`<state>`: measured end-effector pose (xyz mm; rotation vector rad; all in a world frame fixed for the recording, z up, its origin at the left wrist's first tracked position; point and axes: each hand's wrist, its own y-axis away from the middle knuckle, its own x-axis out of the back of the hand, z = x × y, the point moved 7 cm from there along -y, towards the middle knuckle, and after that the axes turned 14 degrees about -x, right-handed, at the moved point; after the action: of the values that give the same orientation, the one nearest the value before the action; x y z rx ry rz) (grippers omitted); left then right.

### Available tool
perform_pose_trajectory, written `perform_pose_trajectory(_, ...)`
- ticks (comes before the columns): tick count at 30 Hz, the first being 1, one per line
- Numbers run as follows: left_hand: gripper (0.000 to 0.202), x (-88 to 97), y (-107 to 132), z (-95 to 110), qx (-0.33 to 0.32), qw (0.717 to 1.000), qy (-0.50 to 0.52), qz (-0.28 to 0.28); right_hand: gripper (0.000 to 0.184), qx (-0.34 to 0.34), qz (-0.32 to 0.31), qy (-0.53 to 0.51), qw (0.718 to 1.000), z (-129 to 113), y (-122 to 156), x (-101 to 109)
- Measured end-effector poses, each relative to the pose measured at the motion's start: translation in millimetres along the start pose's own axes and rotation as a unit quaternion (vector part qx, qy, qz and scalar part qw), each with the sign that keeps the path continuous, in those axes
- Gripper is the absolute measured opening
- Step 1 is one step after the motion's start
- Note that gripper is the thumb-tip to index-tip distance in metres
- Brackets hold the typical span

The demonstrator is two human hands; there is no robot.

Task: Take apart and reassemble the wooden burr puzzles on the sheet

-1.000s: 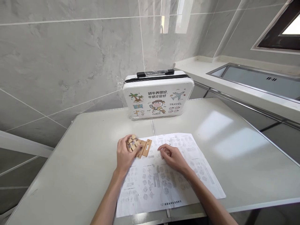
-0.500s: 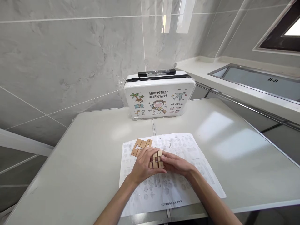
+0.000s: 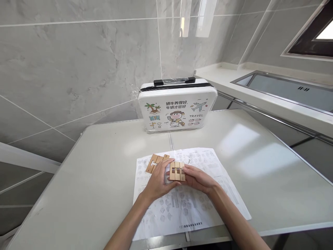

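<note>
Both hands meet over a printed instruction sheet (image 3: 205,194) on the white table (image 3: 104,180). Between them is a wooden block puzzle (image 3: 177,171), a cluster of interlocked light-brown pieces held just above the paper. My left hand (image 3: 158,180) wraps its fingers round the puzzle's left side. My right hand (image 3: 199,178) grips it from the right and below. Two loose flat wooden pieces (image 3: 156,161) lie on the sheet just beyond my left hand, untouched.
A small white suitcase-shaped case (image 3: 177,109) with cartoon travel prints stands upright at the table's far edge against the tiled wall. To the right runs a counter with a steel sink (image 3: 286,86). The table's front edge is close to my forearms.
My left hand carried the puzzle from the sheet's upper left corner to its middle, leaving two flat pieces behind. My right hand closed on the puzzle, and both lifted and turned it slightly.
</note>
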<state>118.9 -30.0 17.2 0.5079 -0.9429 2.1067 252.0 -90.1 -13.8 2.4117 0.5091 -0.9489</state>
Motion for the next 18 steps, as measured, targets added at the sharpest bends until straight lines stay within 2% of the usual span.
perform_pose_trajectory(4, 0.071, 2.7, -2, -1, 0.048, 0.998, 0.037, 0.024, 0.04, 0.016, 0.001, -0.012, 1.0, -3, -1, 4)
perform_pose_trajectory(7, 0.069, 4.8, -3, -3, 0.088, 0.986, 0.121, 0.078, 0.037, 0.031, 0.025, -0.035, 0.999, -3, -3, 12)
perform_pose_trajectory(10, 0.072, 1.5, -6, -2, 0.101, 0.951, 0.269, 0.111, 0.038, 0.028, 0.055, -0.059, 0.996, 0, -5, 21)
perform_pose_trajectory(13, 0.079, -5.2, -6, -1, 0.123, 0.903, 0.399, 0.1, 0.038, 0.015, 0.076, -0.068, 0.995, 2, -6, 28)
perform_pose_trajectory(18, 0.071, -10.8, -3, -4, 0.152, 0.852, 0.491, 0.098, 0.041, 0.013, 0.042, -0.062, 0.997, -1, -4, 25)
